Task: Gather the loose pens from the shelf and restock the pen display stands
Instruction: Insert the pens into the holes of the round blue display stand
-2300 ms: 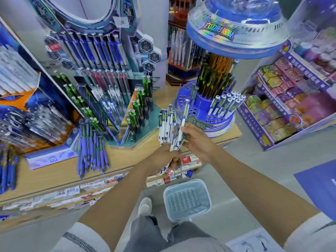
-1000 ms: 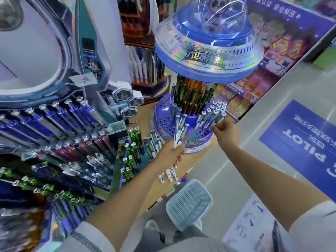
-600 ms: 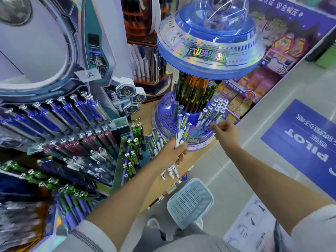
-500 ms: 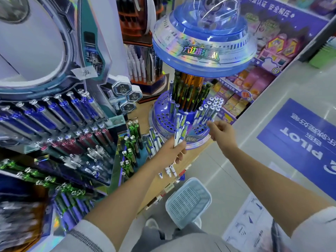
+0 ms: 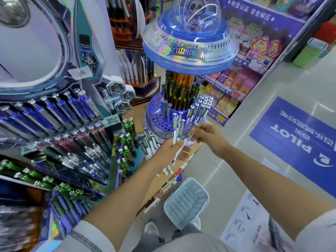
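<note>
Stationery-shop shelving crowds round; the left hand grips a bundle of white-and-blue pens upright just under the round blue pen stand, handy for the right hand, whose curled fingers meet the bundle beside it; whether they hold a pen I cannot tell

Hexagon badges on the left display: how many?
3 hexagon badges: the upper, one at its lower right, the lowest, clustered left of the round blue stand. None appears hidden.
</note>
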`<state>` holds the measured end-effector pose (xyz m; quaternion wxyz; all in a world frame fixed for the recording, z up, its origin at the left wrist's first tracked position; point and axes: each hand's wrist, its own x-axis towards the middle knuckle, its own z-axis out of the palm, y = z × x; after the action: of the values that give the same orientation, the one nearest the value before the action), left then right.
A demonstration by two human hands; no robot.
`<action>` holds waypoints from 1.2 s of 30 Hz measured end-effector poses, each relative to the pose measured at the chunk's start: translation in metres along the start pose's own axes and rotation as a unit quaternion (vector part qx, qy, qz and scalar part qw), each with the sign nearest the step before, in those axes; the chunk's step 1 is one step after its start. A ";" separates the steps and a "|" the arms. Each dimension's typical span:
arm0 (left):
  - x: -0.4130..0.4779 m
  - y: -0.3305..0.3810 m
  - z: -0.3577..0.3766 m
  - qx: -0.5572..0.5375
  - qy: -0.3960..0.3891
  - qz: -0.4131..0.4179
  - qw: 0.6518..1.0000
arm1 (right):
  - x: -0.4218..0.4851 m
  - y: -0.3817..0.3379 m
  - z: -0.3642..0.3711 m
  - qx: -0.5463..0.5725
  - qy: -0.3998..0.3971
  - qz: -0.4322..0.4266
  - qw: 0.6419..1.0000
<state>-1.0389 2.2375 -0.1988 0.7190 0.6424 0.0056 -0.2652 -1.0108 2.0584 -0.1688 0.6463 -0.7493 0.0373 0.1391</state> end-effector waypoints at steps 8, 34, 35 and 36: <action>0.010 0.003 -0.010 -0.010 0.043 -0.008 0.999 | 0.021 -0.019 -0.024 -0.027 0.319 -0.117 0.940; 0.008 0.009 -0.022 0.038 0.020 -0.001 0.999 | 0.032 -0.005 0.014 -0.141 0.287 -0.040 0.947; 0.008 0.009 -0.022 0.045 0.020 0.004 0.999 | 0.026 -0.006 0.016 -0.118 0.245 -0.049 0.961; 0.008 0.009 -0.020 0.048 0.018 0.008 0.999 | 0.021 -0.008 0.019 -0.101 0.196 -0.051 0.974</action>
<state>-1.0222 2.2537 -0.1970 0.6892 0.6811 0.0008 -0.2473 -0.9921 2.0811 -0.1689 0.5533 -0.8245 0.1109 -0.0410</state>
